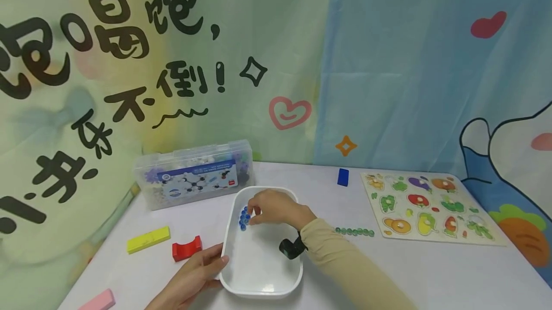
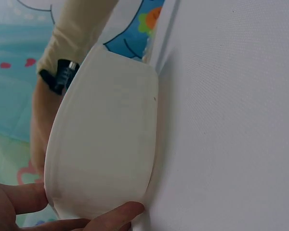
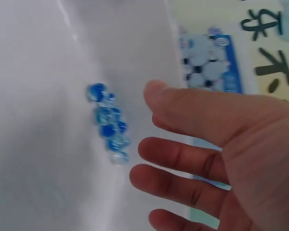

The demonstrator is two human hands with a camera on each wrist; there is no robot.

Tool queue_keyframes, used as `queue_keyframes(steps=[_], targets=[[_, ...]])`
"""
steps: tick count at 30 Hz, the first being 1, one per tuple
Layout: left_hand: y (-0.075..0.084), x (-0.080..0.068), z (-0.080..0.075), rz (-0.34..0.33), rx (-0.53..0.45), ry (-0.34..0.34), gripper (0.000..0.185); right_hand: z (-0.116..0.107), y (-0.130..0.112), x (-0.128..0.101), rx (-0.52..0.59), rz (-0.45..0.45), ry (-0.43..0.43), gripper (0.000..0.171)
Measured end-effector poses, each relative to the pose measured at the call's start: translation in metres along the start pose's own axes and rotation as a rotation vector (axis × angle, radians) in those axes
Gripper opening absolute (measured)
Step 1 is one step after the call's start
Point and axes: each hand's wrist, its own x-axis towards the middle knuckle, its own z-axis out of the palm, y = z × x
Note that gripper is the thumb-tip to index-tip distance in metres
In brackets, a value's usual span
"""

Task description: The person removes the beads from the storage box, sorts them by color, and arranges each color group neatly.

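A white plastic tray (image 1: 260,257) stands on the table with a small cluster of blue glass marbles (image 1: 244,218) near its left wall. My left hand (image 1: 194,271) holds the tray at its left side. In the left wrist view, the thumb (image 2: 29,198) is at the rim and the fingers (image 2: 118,215) lie along the wall's lower part. My right hand (image 1: 276,207) reaches over the tray beside the marbles. In the right wrist view its fingers (image 3: 178,154) are apart and loosely bent, with nothing between them, and the marbles (image 3: 108,127) lie a short way off.
Behind the tray stands a clear lidded box (image 1: 194,176). Yellow (image 1: 148,239), red (image 1: 187,248) and pink (image 1: 98,300) blocks lie left, a blue block (image 1: 343,177) at the back. A row of green marbles (image 1: 354,232) and a vegetable puzzle board (image 1: 431,207) are right.
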Motion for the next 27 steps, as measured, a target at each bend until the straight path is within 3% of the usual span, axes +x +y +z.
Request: queue_keyframes(steps=[12, 27], targets=[[0.0, 0.001, 0.001, 0.001, -0.009, -0.018, 0.08, 0.029, 0.001, 0.022, -0.092, 0.153, -0.065, 0.022], [0.0, -0.001, -0.001, 0.018, -0.02, -0.035, 0.079, 0.038, 0.0, 0.027, -0.133, 0.141, 0.016, 0.013]])
